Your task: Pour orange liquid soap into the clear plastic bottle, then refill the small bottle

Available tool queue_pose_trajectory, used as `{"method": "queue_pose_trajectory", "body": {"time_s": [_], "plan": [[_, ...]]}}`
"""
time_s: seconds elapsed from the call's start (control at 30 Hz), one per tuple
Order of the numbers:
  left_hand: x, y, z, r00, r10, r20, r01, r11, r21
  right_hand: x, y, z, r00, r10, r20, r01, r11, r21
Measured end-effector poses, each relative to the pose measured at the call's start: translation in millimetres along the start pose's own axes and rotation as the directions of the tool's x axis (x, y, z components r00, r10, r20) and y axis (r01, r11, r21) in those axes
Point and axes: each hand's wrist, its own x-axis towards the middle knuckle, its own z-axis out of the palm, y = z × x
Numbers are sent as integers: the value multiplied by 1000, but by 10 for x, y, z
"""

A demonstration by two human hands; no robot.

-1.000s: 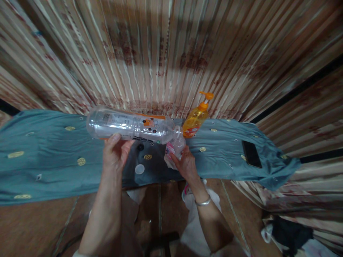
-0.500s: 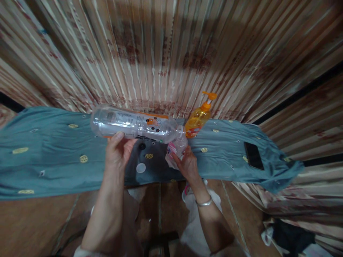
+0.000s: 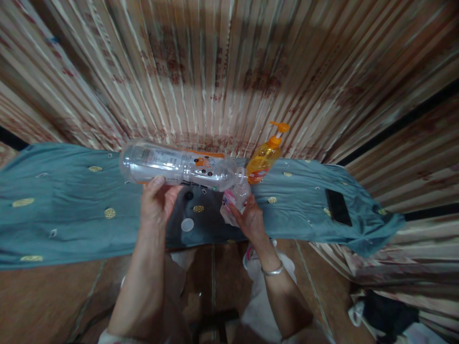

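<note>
My left hand (image 3: 158, 198) is closed round the underside of a large clear plastic bottle (image 3: 158, 162) with an orange-and-black printed label. The bottle lies nearly level, its neck pointing right. That neck meets the mouth of a smaller clear bottle (image 3: 236, 198) with a pink label, which my right hand (image 3: 252, 217) grips from the right. Whether any liquid passes between them I cannot make out. Just behind the two mouths stands an orange pump bottle (image 3: 263, 160). On the cloth between my hands lie a white round cap (image 3: 187, 224) and a small dark cap (image 3: 188, 195).
A teal cloth with yellow pineapple prints (image 3: 71, 200) covers the long narrow table. A black phone (image 3: 338, 207) lies toward its right end. Pleated curtains (image 3: 215, 71) hang close behind. Dark clothing (image 3: 389, 313) lies at the lower right.
Both bottles stay mouth to mouth in nearly the same pose. The whole view has shifted very slightly; neither hand has let go.
</note>
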Motion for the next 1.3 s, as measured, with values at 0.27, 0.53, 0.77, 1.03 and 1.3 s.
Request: {"method": "queue_pose_trajectory", "body": {"time_s": [0.27, 0.53, 0.77, 1.03, 1.3], "plan": [[3, -22, -34, 1000, -3, 16, 3, 1000, -16, -7, 19, 25, 1000, -11, -5, 11, 1000, -16], [-21, -9, -36, 1000, -2, -14, 2, 1000, 18, 2, 5, 20, 1000, -14, -6, 14, 1000, -28], [-41, -19, -27, 1000, -10, -14, 11, 998, 54, 6, -17, 20, 1000, 2, -4, -2, 1000, -8], [-37, -32, -50, 998, -27, 52, 20, 991, 136, 20, -22, 30, 1000, 12, -9, -12, 1000, -1], [-46, -96, -34, 999, -24, 42, 20, 996, 86, 28, 8, 47, 1000, 17, -4, -18, 1000, -19]]}}
